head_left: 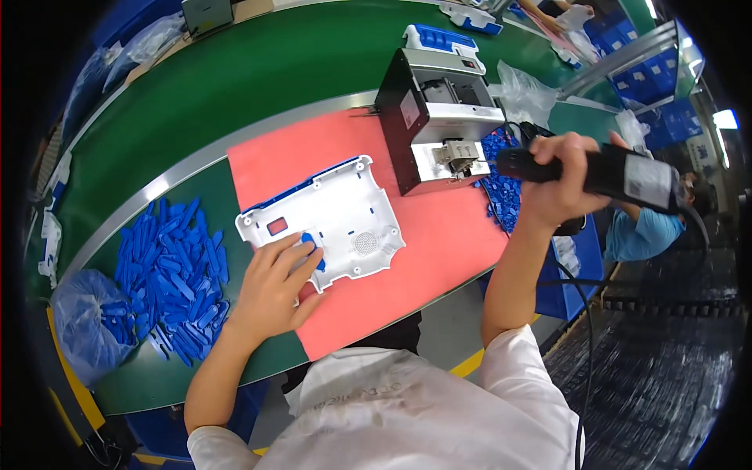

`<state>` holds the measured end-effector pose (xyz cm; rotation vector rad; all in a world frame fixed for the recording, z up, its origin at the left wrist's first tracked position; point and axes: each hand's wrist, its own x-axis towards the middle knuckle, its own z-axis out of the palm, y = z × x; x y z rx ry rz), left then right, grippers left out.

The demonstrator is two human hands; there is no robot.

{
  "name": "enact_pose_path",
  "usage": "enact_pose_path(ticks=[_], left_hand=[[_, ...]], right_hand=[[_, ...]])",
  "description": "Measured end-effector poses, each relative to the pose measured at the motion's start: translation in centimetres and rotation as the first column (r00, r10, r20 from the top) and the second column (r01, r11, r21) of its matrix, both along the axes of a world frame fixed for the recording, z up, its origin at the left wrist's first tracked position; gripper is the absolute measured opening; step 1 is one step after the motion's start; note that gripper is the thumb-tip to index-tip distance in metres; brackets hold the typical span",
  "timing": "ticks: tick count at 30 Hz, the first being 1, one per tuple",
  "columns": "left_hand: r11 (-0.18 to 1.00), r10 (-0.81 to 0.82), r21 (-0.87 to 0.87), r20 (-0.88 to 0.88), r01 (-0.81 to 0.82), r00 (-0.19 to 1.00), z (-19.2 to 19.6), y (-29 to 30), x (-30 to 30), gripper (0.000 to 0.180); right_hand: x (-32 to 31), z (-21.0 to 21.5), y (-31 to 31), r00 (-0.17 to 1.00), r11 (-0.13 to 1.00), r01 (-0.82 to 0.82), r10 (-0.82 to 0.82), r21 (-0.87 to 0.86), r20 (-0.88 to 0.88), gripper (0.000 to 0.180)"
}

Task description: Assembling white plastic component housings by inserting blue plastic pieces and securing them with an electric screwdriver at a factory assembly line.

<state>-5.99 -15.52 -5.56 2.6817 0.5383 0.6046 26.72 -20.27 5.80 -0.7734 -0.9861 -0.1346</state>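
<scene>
White plastic housing [329, 219]: lies flat on the pink mat [439, 243], at centre of the head view. Left hand [274, 286]: at 7 o'clock of the housing, fingers spread, pressing a small blue clip [310, 241] onto it. Right hand [560, 184]: at 3 o'clock, fist clamped round a black electric screwdriver [603, 172], tip at the screw feeder box [435, 117]. Heap of blue clips [176, 274]: at 9 o'clock, on the green table [235, 70].
</scene>
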Motion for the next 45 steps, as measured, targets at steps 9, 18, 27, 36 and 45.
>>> enact_pose_path(ticks=[9, 18, 27, 36, 45], left_hand=[[0.989, -0.015, -0.142, 0.184, 0.041, 0.983, -0.7, 0.7, -0.5, 0.055], [0.974, 0.026, -0.225, 0.222, 0.026, 0.975, -0.3, 0.6, -0.6, 0.066], [0.961, 0.027, -0.271, 0.288, 0.055, 0.957, -2.1, 0.8, -1.6, 0.066], [0.957, 0.02, -0.282, 0.306, 0.071, 0.952, -2.1, 0.7, -1.6, 0.061], [0.961, 0.022, -0.267, 0.355, 0.079, 0.935, -2.5, 0.9, -1.1, 0.06]], right_hand=[[-1.0, -2.2, 0.4, 0.999, 0.97, -0.032, 0.032, -0.242, -0.006, 0.049], [-9.8, -1.5, 0.1, 0.919, 0.899, -0.391, 0.371, -0.196, -0.132, 0.055], [-16.5, -5.8, 3.1, 0.819, 0.722, -0.524, 0.573, -0.452, -0.034, 0.056], [-17.0, -6.0, 3.0, 0.806, 0.704, -0.572, 0.577, -0.421, -0.129, 0.057], [-15.6, -7.5, 2.4, 0.794, 0.722, -0.386, 0.577, -0.574, 0.193, 0.056]])
